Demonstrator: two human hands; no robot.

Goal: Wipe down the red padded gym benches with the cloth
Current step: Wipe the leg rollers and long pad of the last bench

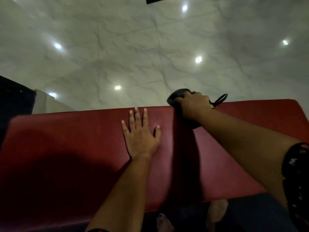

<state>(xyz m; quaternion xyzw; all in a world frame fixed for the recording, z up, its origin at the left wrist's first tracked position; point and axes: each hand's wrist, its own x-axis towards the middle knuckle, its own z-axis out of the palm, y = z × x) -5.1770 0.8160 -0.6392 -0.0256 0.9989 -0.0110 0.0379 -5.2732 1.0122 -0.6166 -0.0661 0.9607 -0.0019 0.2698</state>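
A red padded bench [75,148] fills the lower half of the head view, running left to right. My left hand [141,136] lies flat on its top, fingers straight and spread. My right hand [194,104] grips a dark cloth [177,95] at the bench's far edge; the cloth bulges over the edge past my fingers and shows again under my wrist. A thin black loop [220,98] sticks out to the right of that hand.
Pale marble-look floor tiles [150,47] with bright light reflections lie beyond the bench. A dark object [15,97] stands at the far left. My bare feet [217,211] show below the bench's near edge.
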